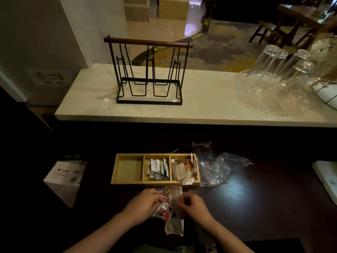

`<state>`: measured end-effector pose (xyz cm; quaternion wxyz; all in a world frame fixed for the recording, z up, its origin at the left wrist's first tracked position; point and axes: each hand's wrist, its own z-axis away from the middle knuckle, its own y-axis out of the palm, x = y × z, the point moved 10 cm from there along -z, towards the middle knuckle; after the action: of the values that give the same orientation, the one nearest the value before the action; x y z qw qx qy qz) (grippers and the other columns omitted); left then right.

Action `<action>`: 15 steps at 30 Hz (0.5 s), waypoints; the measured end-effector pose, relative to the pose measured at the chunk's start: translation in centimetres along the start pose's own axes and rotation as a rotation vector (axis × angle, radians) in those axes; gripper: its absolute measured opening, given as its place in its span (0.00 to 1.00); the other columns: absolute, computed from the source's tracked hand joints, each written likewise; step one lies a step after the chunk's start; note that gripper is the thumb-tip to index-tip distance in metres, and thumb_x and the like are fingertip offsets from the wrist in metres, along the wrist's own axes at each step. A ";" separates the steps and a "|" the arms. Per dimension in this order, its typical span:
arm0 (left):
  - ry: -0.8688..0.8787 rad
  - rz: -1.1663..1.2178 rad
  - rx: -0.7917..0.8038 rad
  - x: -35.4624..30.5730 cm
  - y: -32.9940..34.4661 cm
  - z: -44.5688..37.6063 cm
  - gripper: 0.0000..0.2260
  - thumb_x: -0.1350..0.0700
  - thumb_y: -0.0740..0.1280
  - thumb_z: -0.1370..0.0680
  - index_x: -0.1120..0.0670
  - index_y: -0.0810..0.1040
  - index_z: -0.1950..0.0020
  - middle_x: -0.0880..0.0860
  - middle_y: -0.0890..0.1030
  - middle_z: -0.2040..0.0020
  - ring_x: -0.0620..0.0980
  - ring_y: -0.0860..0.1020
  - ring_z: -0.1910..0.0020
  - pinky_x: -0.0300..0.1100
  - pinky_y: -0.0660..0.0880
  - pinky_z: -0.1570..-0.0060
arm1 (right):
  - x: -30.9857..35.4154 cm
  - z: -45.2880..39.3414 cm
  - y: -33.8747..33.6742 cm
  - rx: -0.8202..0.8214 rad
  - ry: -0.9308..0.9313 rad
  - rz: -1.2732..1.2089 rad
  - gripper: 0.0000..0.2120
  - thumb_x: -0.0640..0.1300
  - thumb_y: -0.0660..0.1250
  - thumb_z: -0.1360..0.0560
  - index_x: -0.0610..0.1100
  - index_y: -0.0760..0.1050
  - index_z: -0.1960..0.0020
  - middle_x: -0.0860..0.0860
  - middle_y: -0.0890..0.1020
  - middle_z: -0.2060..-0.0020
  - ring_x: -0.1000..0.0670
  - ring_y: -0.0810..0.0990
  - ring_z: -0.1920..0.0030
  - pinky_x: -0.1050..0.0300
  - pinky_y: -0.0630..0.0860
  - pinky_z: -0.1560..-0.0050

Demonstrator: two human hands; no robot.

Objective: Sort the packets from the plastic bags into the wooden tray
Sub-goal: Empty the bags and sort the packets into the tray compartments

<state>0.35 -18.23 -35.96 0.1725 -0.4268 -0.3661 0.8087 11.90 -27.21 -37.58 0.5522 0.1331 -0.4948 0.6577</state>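
While both hands, left hand [145,202] and right hand [191,202], are pinching the clear plastic bag of red-and-white packets [166,207] at lower centre, we are judging it best emptied into the three-compartment wooden tray [127,181], left section.

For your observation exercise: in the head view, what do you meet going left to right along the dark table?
A4 paper box → wooden tray → empty plastic bags → white foam block.

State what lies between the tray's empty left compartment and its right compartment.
The head view shows the wooden tray's middle compartment, holding white packets.
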 end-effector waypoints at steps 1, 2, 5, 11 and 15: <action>-0.016 0.056 -0.014 -0.2 -0.3 0.1 0.10 0.50 0.61 0.21 0.48 0.79 0.45 0.45 0.75 0.44 0.42 0.72 0.44 0.40 0.72 0.43 | 0.7 -0.3 0.0 -0.012 -0.014 0.021 0.11 0.42 0.70 0.27 0.56 0.75 0.63 0.56 0.81 0.63 0.59 0.80 0.60 0.65 0.77 0.55; -0.036 0.121 -0.027 -0.4 -0.6 0.1 0.09 0.50 0.61 0.21 0.48 0.79 0.47 0.45 0.76 0.48 0.42 0.74 0.48 0.39 0.74 0.46 | 1.6 -0.5 0.2 -0.009 -0.034 0.032 0.12 0.42 0.71 0.28 0.56 0.74 0.65 0.57 0.80 0.66 0.60 0.78 0.62 0.66 0.76 0.56; -0.157 0.403 -0.075 -0.2 -1.1 0.4 0.06 0.51 0.63 0.22 0.50 0.78 0.55 0.49 0.80 0.57 0.45 0.80 0.59 0.38 0.76 0.59 | 4.5 -1.3 1.1 0.014 -0.088 0.031 0.09 0.45 0.71 0.28 0.54 0.75 0.64 0.58 0.77 0.69 0.61 0.75 0.67 0.70 0.70 0.64; -0.406 0.726 -0.211 2.2 -2.1 1.5 0.09 0.50 0.67 0.24 0.52 0.79 0.62 0.55 0.82 0.61 0.54 0.83 0.61 0.50 0.82 0.59 | 7.6 -2.1 3.3 -0.004 -0.117 0.026 0.13 0.42 0.66 0.27 0.53 0.72 0.68 0.54 0.75 0.71 0.57 0.72 0.70 0.66 0.68 0.68; -0.433 0.812 -0.263 3.1 -2.5 2.1 0.11 0.53 0.67 0.24 0.52 0.81 0.66 0.56 0.81 0.66 0.54 0.81 0.63 0.53 0.81 0.58 | 7.9 -2.2 3.2 -0.071 -0.102 -0.048 0.13 0.42 0.69 0.30 0.54 0.72 0.70 0.55 0.76 0.71 0.60 0.74 0.69 0.68 0.70 0.65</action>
<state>-3.21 -15.63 -35.15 -0.2931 -0.3752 -0.2965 0.8279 7.11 -20.48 -34.54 0.5462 0.1588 -0.5420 0.6186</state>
